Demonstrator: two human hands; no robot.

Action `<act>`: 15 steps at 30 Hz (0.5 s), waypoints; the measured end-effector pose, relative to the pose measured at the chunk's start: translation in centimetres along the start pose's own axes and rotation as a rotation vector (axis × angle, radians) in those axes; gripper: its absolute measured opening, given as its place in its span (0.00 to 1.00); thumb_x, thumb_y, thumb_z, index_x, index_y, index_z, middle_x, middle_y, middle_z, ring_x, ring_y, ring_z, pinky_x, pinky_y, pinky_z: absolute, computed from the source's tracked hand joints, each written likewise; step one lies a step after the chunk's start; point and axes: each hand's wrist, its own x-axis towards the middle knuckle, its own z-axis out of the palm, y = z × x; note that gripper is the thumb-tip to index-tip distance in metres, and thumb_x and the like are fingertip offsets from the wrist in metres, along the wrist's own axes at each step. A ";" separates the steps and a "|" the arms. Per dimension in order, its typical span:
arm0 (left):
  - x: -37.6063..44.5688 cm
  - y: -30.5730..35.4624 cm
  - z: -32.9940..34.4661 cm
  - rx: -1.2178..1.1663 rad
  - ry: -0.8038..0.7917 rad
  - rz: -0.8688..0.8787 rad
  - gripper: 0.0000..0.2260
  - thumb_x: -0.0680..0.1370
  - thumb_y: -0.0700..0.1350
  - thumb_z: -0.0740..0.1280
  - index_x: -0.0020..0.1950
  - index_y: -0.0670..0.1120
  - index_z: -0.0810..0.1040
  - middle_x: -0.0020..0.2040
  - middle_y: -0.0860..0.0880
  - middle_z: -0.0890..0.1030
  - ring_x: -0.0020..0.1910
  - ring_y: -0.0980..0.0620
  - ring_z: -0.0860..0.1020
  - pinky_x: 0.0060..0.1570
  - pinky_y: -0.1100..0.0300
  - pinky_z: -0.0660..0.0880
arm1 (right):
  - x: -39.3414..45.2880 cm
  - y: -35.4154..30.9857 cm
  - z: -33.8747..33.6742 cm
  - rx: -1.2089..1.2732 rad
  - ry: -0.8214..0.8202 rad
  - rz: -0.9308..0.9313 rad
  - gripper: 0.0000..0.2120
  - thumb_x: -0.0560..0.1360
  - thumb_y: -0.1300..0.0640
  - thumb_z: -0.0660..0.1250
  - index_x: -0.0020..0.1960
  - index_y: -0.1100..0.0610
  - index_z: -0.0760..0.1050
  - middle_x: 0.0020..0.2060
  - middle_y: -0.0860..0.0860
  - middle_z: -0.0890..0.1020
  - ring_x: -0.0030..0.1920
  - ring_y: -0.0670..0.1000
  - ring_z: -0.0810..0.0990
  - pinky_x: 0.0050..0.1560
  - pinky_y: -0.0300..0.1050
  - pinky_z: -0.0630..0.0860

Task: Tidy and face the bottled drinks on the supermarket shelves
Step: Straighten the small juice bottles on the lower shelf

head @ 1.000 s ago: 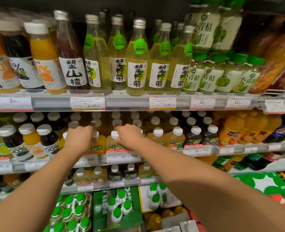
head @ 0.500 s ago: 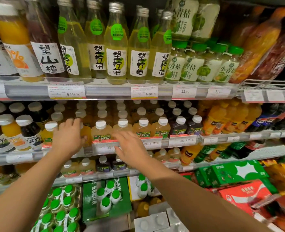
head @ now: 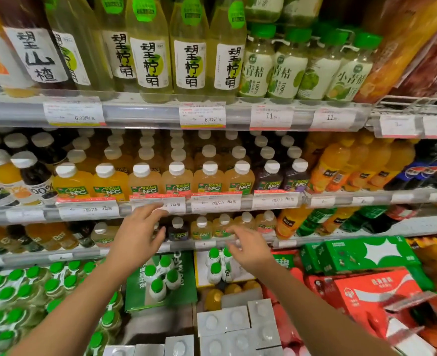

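— Both of your hands have dropped since a moment ago: they were up at the row of white-capped NFC juice bottles (head: 177, 179), and now they sit one shelf lower.

— Where exactly is my left hand (head: 137, 233)?

— In front of the lower shelf rail (head: 83, 253), fingers loosely spread and reaching far toward the small bottles behind it. Your fingertips (head: 160, 213) overlap the price tag (head: 172, 205) on the rail above. It holds nothing.

— And the right hand (head: 250, 249)?

— Just right of the left, apart from it, fingers relaxed and pointing left toward the small juice bottles (head: 202, 228) on that lower shelf. It grips nothing either; whether it touches a bottle, you can't tell.

— How do the drinks stand?

— The NFC row above stands upright, labels facing you. On the top shelf, tall pale-green glass bottles (head: 149, 51) stand side by side, with green-capped lime bottles (head: 286, 70) to their right. Near you, low down, lie green-capped bottle packs (head: 19, 291) at left and red cartons (head: 371, 291) at right.
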 end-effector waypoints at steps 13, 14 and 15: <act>-7.1 4.0 4.9 -0.006 -0.459 -0.307 0.12 0.80 0.51 0.68 0.63 0.57 0.80 0.61 0.58 0.82 0.55 0.56 0.81 0.50 0.61 0.74 | 2.3 11.1 5.0 0.054 -0.195 0.096 0.21 0.77 0.52 0.67 0.70 0.52 0.75 0.65 0.51 0.81 0.60 0.54 0.81 0.57 0.47 0.77; -7.3 4.4 4.9 0.003 -0.480 -0.319 0.12 0.80 0.51 0.67 0.64 0.58 0.79 0.61 0.59 0.82 0.54 0.58 0.81 0.48 0.64 0.72 | 3.3 11.7 5.0 0.014 -0.194 0.104 0.22 0.77 0.53 0.67 0.71 0.53 0.75 0.66 0.53 0.80 0.59 0.55 0.82 0.56 0.48 0.78; -7.4 5.0 4.9 0.012 -0.493 -0.328 0.13 0.80 0.51 0.67 0.64 0.58 0.79 0.61 0.59 0.82 0.54 0.60 0.81 0.47 0.66 0.71 | 4.4 12.6 5.0 -0.025 -0.188 0.110 0.23 0.77 0.54 0.68 0.72 0.53 0.73 0.66 0.54 0.79 0.58 0.57 0.82 0.56 0.50 0.80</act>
